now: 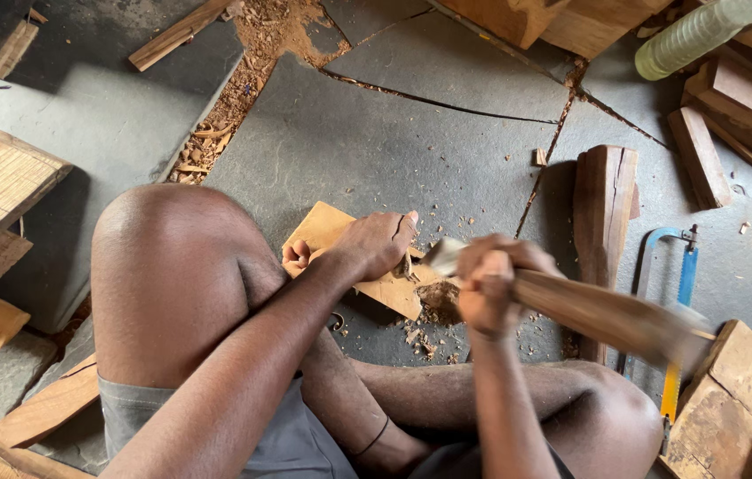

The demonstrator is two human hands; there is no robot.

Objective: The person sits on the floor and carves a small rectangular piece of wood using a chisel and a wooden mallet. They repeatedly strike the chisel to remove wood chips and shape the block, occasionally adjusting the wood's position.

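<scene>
The wooden mallet in the right hand is smeared by motion blur, so its head's shape cannot be made out. The left hand covers whatever tool it grips, along with part of the small wooden board. The green ribbed hose is cut off at the top edge, and the person's torso falls below the frame

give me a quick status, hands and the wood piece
Left hand pressing a chisel onto the flat wood piece. Right hand gripping a wooden mallet, blurred mid-swing. Wood chips around; hacksaw lies clear to the right.
</scene>
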